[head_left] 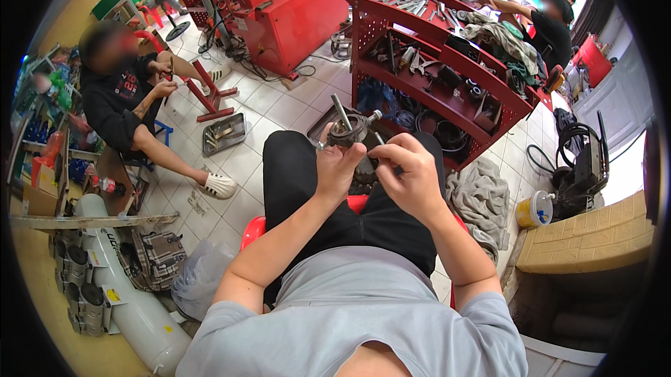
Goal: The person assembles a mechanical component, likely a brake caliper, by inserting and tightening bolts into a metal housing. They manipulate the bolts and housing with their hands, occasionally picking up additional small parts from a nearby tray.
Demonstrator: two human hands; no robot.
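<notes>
Over my lap, my left hand (337, 171) is closed around the underside of a round, dark-grey metal part (351, 132). A long bright bolt (341, 111) rises from it at a tilt, and shorter bolt ends stick out at its sides. My right hand (409, 173) is closed in a pinch just to the right of the part, at a thin bright metal rod (379, 138). Whether that rod is joined to the round part, I cannot tell. My fingers hide the part's lower side.
Ahead to the right stands a red tool cart (440, 97) with wrenches and loose parts. A metal tray (224, 133) lies on the tiled floor, left of my knees. A co-worker (115, 90) sits at the left. Grey cloth (479, 202) lies by my right leg.
</notes>
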